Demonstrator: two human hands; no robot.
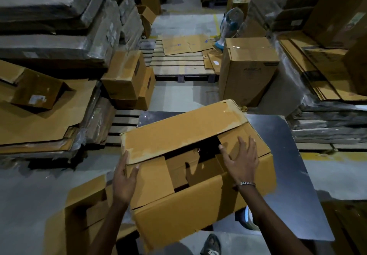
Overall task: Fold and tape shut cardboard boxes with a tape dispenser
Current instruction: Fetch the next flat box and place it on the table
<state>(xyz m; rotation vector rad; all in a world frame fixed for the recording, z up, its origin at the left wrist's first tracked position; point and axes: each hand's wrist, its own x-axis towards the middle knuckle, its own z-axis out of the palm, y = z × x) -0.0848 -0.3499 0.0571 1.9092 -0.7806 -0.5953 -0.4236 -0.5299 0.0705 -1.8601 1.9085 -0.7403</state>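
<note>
A brown cardboard box (178, 135) lies tilted on a grey metal table (288, 155), its top partly open with a dark gap between the flaps. My left hand (124, 179) grips the left corner of the far long flap, thumb on top and fingers behind the edge. My right hand (241, 159) lies flat with spread fingers on the right inner flap. The near long flap (178, 209) hangs outward toward me. A tape roll (248, 218) shows partly under the box's near right corner, by my right forearm.
Another brown box (87, 211) sits at my lower left. A taped upright box (248, 70) stands beyond the table, a fan (231, 24) behind it. Flat cardboard stacks (39, 119) flank both sides. A wooden pallet (178, 64) lies ahead. My shoe (211, 244) is below.
</note>
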